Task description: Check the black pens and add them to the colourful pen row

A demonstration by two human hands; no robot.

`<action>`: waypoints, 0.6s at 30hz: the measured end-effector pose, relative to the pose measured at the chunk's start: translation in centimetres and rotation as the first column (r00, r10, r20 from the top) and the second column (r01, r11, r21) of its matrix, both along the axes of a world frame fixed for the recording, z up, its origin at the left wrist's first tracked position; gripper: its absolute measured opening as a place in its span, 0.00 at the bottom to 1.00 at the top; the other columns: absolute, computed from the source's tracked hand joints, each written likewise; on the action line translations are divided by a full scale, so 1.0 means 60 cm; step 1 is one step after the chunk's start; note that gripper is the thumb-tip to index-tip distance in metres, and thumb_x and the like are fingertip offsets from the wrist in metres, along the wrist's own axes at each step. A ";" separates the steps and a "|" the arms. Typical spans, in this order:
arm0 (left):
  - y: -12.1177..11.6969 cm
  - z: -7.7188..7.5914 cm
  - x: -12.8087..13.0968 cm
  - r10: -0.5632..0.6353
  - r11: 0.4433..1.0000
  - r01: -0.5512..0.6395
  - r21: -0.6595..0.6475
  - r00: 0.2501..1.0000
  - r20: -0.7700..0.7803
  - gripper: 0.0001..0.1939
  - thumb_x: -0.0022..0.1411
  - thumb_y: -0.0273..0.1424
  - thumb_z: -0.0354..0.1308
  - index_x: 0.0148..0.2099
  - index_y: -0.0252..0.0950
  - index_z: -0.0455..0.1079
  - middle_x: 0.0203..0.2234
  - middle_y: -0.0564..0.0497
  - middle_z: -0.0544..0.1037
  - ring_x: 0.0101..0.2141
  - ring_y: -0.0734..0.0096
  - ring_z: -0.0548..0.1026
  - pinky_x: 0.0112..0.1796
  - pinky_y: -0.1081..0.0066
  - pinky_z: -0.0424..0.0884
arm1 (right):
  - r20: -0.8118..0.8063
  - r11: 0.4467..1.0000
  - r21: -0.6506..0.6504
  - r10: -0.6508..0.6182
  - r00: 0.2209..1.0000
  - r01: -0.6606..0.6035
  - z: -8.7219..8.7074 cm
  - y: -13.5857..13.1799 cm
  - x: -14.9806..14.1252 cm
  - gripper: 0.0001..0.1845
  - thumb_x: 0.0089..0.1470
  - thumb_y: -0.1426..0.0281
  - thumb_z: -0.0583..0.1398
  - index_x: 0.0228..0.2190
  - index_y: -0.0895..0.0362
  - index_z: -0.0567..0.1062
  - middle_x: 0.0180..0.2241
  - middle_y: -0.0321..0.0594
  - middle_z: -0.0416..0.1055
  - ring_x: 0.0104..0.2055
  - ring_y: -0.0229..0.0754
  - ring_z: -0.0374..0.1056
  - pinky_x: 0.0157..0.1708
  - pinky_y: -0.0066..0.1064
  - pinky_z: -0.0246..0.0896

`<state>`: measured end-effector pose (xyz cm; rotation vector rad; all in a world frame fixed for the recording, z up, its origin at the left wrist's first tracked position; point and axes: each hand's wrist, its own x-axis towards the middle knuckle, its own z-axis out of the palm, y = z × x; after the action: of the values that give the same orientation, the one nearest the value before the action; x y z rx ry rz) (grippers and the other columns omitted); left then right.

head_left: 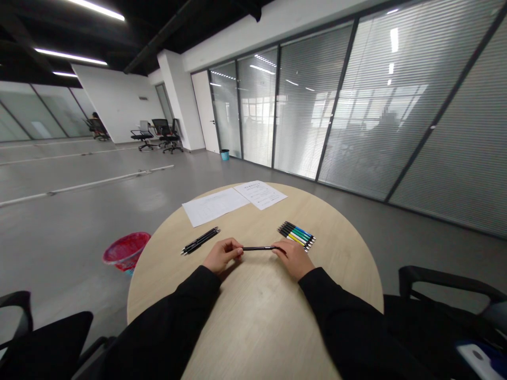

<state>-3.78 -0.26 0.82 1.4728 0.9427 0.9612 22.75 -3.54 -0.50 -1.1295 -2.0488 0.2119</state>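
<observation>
A slim black pen (259,248) lies level between my hands, just above the round light-wood table (253,316). My left hand (222,255) pinches one end with its fingertips, and my right hand (293,258) rests over the other end. Beyond my left hand lies a small bundle of black pens (200,240). A fan of pens with blue, green, yellow and black barrels (296,236) sits just beyond my right hand. Two white printed sheets (233,201) lie near the far edge of the table, slightly overlapping.
Black office chairs (43,338) stand at the table's near left and right. A red wastebasket (127,250) sits on the grey floor beside the table. Glass partitions with blinds (356,105) line the right side. A person sits in a chair far off (97,126).
</observation>
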 end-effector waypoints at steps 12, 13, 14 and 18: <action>-0.001 -0.003 0.000 0.040 0.999 -0.040 0.035 0.999 0.015 0.15 0.49 0.38 0.68 0.31 0.32 0.70 0.20 0.53 0.76 0.23 0.74 0.72 0.27 0.74 0.67 | -0.104 0.999 -0.027 -0.020 0.994 0.017 -0.004 0.002 0.004 0.10 0.58 0.73 0.58 0.40 0.55 0.78 0.38 0.43 0.76 0.41 0.44 0.70 0.44 0.36 0.64; 0.000 -0.004 0.000 0.046 0.998 -0.046 0.042 0.999 0.013 0.15 0.49 0.38 0.68 0.31 0.32 0.70 0.20 0.53 0.76 0.23 0.74 0.72 0.27 0.73 0.67 | -0.112 0.999 -0.034 -0.024 0.993 0.020 -0.004 0.002 0.004 0.10 0.58 0.73 0.58 0.40 0.55 0.78 0.38 0.43 0.76 0.41 0.44 0.70 0.45 0.36 0.64; 0.001 -0.005 -0.001 0.053 0.997 -0.053 0.050 0.999 0.012 0.15 0.49 0.38 0.68 0.31 0.32 0.71 0.20 0.53 0.76 0.23 0.74 0.72 0.27 0.73 0.67 | -0.118 0.999 -0.039 -0.026 0.993 0.021 -0.004 0.002 0.003 0.10 0.58 0.73 0.58 0.39 0.55 0.78 0.38 0.43 0.76 0.41 0.44 0.70 0.45 0.36 0.64; 0.001 -0.006 -0.001 0.078 0.994 -0.078 0.072 0.997 0.011 0.15 0.50 0.38 0.68 0.32 0.32 0.71 0.21 0.52 0.76 0.24 0.73 0.73 0.28 0.73 0.68 | -0.136 0.998 -0.052 -0.033 0.990 0.026 -0.002 0.001 0.002 0.10 0.57 0.74 0.58 0.39 0.55 0.78 0.38 0.43 0.77 0.41 0.44 0.71 0.45 0.37 0.64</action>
<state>-3.81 -0.21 0.44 1.5009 0.9745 1.0676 22.88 -3.50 -0.63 -1.1429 -1.9145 0.3194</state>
